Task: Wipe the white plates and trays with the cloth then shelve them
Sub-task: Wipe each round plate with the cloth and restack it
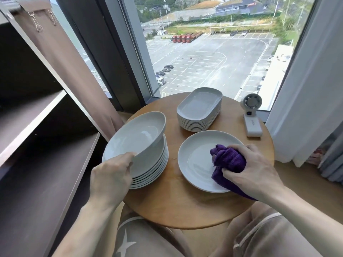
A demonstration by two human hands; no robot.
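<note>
On the round wooden table [185, 210] a stack of several white round plates [156, 169] stands at the left. My left hand [111, 175] grips the near rim of the top plate [137, 136], which is tilted up off the stack. A single white plate [196, 156] lies flat to the right. My right hand [254, 169] presses a bunched purple cloth [230, 160] onto its right side. A stack of several white oblong trays [200, 106] stands at the back of the table.
A dark shelf unit [46, 145] with bare boards stands at the left, a brown curtain [65, 71] beside it. A small white fan [251, 117] sits at the table's back right. Behind is a large window; white curtains hang at the right. My knees are under the table's near edge.
</note>
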